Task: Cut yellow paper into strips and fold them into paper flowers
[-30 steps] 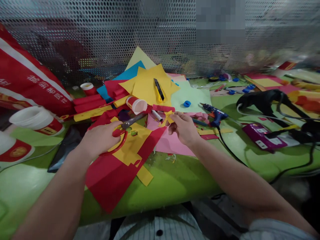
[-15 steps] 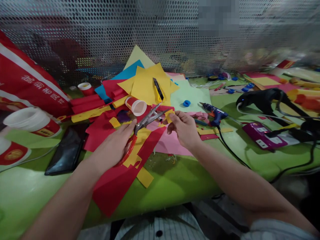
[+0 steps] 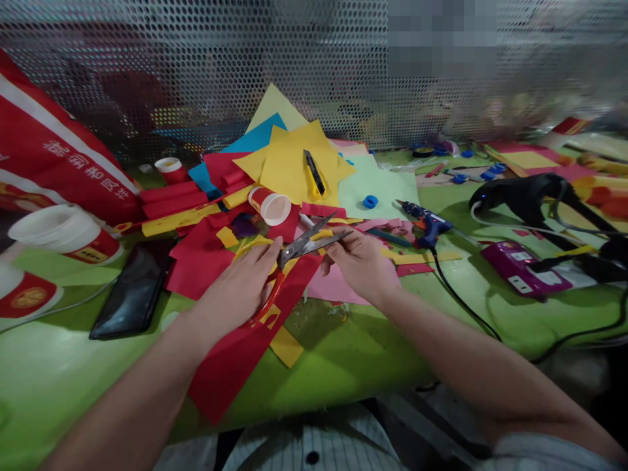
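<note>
My left hand (image 3: 245, 278) grips a pair of scissors (image 3: 297, 248) with red handles, its blades parted and pointing right. Between the blades shows a small yellow paper piece (image 3: 321, 235), pinched by the fingertips of my right hand (image 3: 360, 261). Under the hands lie a long red paper strip (image 3: 235, 356) and yellow scraps (image 3: 286, 347). A paper cup (image 3: 269, 206) rests on its side just beyond the scissors. Farther back, a yellow utility knife (image 3: 314, 174) lies on yellow paper (image 3: 284, 163). The far handle loop is partly hidden by my left hand.
At the right are a blue glue gun (image 3: 426, 226) with its cord and a purple power strip (image 3: 524, 268). On the left stand white-and-red cups (image 3: 63, 232), a black phone (image 3: 130, 288) and a red bag (image 3: 59, 144). A perforated metal screen (image 3: 220, 59) closes off the back.
The scissors have moved slightly right and down, their blades now around the yellow paper piece. My right hand has shifted a little right and lower, still pinching the piece.
</note>
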Demonstrator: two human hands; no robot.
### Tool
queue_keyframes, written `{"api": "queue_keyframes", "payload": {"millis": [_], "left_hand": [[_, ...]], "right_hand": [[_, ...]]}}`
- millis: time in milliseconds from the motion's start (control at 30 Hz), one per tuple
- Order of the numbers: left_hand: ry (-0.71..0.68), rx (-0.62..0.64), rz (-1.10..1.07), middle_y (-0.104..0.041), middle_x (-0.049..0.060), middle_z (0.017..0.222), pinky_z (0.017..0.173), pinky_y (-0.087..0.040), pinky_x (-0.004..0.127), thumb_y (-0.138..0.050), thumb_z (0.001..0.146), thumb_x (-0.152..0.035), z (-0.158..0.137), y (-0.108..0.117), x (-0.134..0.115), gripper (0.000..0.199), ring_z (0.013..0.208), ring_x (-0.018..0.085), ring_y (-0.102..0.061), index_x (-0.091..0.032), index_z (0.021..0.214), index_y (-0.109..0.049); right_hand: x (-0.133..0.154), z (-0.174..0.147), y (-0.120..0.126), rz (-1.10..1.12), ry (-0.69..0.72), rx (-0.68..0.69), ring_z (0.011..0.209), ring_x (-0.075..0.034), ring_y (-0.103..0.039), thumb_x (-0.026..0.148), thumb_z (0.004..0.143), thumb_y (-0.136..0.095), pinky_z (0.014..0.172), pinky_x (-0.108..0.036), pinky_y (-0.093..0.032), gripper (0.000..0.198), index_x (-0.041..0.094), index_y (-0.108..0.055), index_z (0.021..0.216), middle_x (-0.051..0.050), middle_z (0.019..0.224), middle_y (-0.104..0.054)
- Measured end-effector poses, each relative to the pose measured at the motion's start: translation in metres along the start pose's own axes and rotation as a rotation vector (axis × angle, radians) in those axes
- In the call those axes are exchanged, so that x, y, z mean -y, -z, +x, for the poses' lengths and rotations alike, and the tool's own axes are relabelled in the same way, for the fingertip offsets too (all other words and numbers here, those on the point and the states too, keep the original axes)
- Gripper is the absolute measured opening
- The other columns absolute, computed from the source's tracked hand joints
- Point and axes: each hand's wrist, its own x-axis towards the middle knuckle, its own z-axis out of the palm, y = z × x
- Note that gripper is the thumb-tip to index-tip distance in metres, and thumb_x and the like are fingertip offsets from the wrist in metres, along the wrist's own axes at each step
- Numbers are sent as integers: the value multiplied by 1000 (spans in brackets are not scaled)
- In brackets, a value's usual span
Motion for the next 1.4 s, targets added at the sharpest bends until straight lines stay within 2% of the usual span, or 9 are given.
{"api": "queue_keyframes", "payload": {"millis": [233,367,500,600,700,933,1133,1400], "left_hand": [[-16,-91,78,-51,18,125,83,-50,43,-34,78,-8,1,-7,2,59,108,28,-53,-9,137,-32],[-56,-169,94,-51,15,125,87,-48,41,-35,78,-7,0,-11,4,60,111,27,-51,-12,137,-32],[-70,-208,78,-52,16,123,90,-47,42,-35,78,-8,-1,-11,5,59,110,27,-51,-10,137,-32],[-79,-219,49,-51,15,123,91,-46,43,-35,79,-8,-1,-10,5,60,111,27,-51,-12,138,-30],[-83,-208,45,-52,14,123,91,-46,42,-36,78,-8,0,-9,5,61,111,26,-50,-14,138,-30],[-101,-225,60,-51,16,124,92,-46,44,-36,78,-8,0,-11,7,60,111,28,-50,-12,138,-31],[-130,-258,106,-53,15,121,89,-47,42,-36,79,-9,0,-13,8,58,108,27,-52,-12,137,-31],[-162,-271,145,-55,16,120,86,-50,40,-34,80,-10,-1,-12,10,56,105,27,-55,-11,136,-32]], "right_hand": [[3,-1,1,32,-18,24,41,-8,-54,34,73,-60,44,-25,-45,18,19,-52,68,1,63,-61],[5,-3,1,25,-17,3,39,-8,-53,37,72,-61,43,-24,-45,20,20,-51,69,4,56,-59],[7,-4,0,-25,1,-21,40,-10,-54,37,73,-60,43,-24,-45,22,20,-51,64,5,49,-54],[8,-5,0,-41,-13,-23,43,-10,-56,38,74,-60,44,-25,-46,23,20,-51,63,4,52,-55],[8,-6,0,-11,-32,-29,44,-10,-57,38,71,-63,45,-25,-47,21,20,-52,70,4,55,-57],[8,-5,0,38,-39,-29,42,-9,-57,37,70,-63,45,-25,-48,22,21,-49,74,4,61,-62],[7,-6,2,-25,-14,-46,46,-12,-58,37,71,-63,44,-26,-47,19,21,-54,70,4,53,-57],[7,-5,3,-41,38,-43,43,-9,-59,41,72,-61,43,-25,-47,26,17,-56,65,-2,73,-64]]}}
